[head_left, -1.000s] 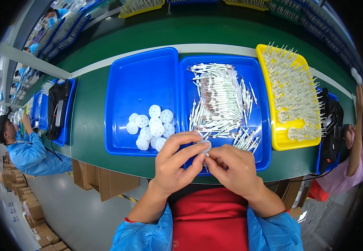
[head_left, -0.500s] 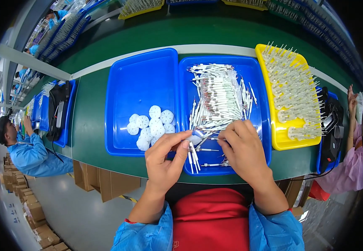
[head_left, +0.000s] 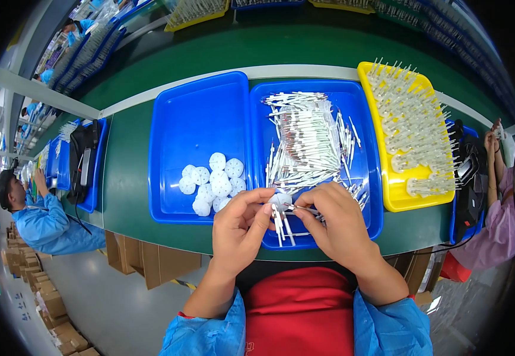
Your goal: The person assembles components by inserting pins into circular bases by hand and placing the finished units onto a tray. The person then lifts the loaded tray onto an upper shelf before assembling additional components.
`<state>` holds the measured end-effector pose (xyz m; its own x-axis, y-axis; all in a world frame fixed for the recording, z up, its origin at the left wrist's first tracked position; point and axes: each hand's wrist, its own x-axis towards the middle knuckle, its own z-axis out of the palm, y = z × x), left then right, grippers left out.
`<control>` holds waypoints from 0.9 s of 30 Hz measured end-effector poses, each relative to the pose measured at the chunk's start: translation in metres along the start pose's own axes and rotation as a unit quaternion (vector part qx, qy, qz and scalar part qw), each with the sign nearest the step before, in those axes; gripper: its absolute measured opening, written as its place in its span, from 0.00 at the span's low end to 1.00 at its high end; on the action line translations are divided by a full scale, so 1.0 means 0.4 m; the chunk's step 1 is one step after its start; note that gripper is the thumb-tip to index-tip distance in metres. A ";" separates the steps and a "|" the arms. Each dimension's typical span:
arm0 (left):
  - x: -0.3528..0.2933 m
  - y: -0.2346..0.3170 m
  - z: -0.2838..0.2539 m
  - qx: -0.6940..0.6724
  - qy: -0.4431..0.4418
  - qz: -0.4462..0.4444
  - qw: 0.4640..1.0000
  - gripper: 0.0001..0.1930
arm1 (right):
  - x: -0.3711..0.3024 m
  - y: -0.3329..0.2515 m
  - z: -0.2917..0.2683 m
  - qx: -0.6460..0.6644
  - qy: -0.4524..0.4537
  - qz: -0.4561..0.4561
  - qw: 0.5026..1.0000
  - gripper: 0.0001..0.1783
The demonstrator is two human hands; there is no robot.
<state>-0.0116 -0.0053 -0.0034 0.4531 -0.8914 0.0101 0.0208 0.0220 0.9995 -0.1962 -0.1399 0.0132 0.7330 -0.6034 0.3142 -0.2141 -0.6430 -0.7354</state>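
Note:
My left hand (head_left: 239, 228) is closed on a round white perforated disc (head_left: 280, 200), from which several thin white sticks (head_left: 283, 228) hang downward. Close against that disc, my right hand (head_left: 339, 219) is closed in a pinch on one thin stick with a dark tip (head_left: 298, 207). Both hands are over the front part of a blue tray (head_left: 352, 98), where a heap of similar white sticks (head_left: 310, 139) lies, partly in a clear bag. In the blue tray to the left (head_left: 201, 113), loose white discs (head_left: 218, 183) are piled near the front.
On the right stands a yellow tray (head_left: 395, 200) with rows of discs bristling with sticks (head_left: 417, 130). Black devices sit in blue trays at far left (head_left: 83, 157) and far right (head_left: 470, 178). Co-workers (head_left: 50, 219) are on both sides. Cardboard boxes (head_left: 165, 261) stand below the bench.
My right hand has moved left from the stick heap to the disc, bringing a stick against it. My left hand stays on the disc, shifted slightly right.

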 end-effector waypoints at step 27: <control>0.005 0.018 0.002 0.093 -0.021 0.054 0.994 0.13 | -0.011 -0.021 -0.021 0.041 -0.006 0.025 0.999 0.06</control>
<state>-0.0111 -0.0073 0.0038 0.4056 -0.9069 0.1141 -0.1917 0.0376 0.9807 -0.2029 -0.1358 0.0232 0.7311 -0.6271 0.2688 -0.1978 -0.5718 -0.7962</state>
